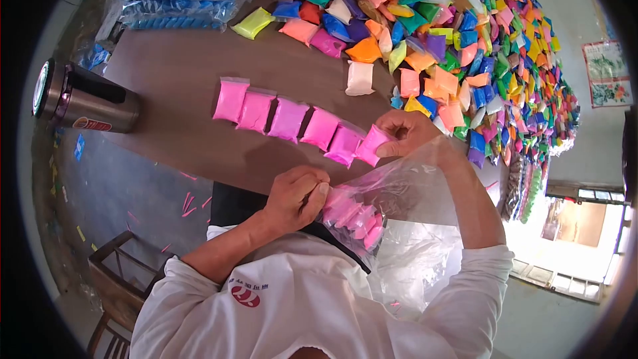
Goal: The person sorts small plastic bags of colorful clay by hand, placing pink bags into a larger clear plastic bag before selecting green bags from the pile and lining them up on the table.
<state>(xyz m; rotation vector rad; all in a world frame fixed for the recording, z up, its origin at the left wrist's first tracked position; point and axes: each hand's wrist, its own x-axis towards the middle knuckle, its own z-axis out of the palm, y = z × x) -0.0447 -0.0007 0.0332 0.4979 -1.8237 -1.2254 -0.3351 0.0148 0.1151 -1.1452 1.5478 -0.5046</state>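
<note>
My left hand (296, 198) is closed on the edge of a clear plastic bag (415, 183), near the table's front edge. Several pink packets (355, 216) lie bunched inside the bag, low down by that hand. Farther up, my right hand (412, 134) pinches a small pink packet (373, 145) at the right end of a row. The bag's film stretches up towards my right wrist. To the left along the row lie more pink packets (254, 111), with a more purple-pink packet (288, 119) among them, all flat on the brown table (173, 80).
A large heap of multicoloured packets (458, 46) covers the back and right. Bagged blue items (179, 0) are stacked at the back left. A steel flask (90, 100) lies at the left edge. A pale packet (359, 78) sits behind the row. A wooden chair (123, 266) stands lower left.
</note>
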